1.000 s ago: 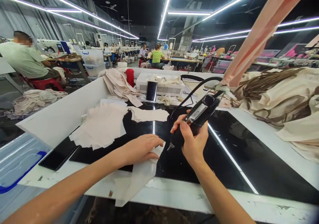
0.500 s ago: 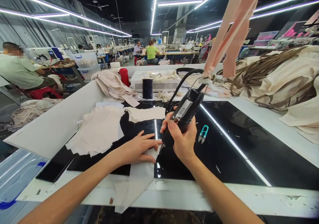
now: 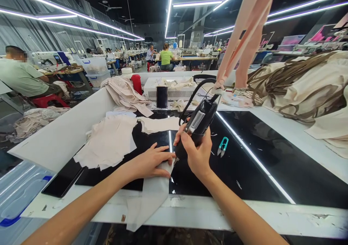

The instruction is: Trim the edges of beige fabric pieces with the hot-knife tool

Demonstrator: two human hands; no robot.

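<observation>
My left hand (image 3: 152,162) lies flat with fingers spread, pressing a thin pale fabric piece (image 3: 156,192) onto the glossy black board (image 3: 231,176). That fabric hangs over the table's front edge. My right hand (image 3: 197,148) is wrapped round a black handheld tool (image 3: 201,119) with a metal plate, its lower end close to my left fingertips. A cord and a pink fabric strip (image 3: 236,52) run up from the tool. Left of my hands is a stack of pale fabric pieces (image 3: 107,141); another pale strip (image 3: 159,124) lies beyond them.
Teal thread snips (image 3: 223,147) lie right of my right hand. A phone (image 3: 162,97) stands against a white box (image 3: 176,90); a dark flat device (image 3: 62,179) is at left. Fabric is heaped at right (image 3: 307,89). A person (image 3: 24,76) sits at far left.
My right hand and the black tool have shifted slightly left. The pink strip has swung left. My left hand stays pressed on the fabric.
</observation>
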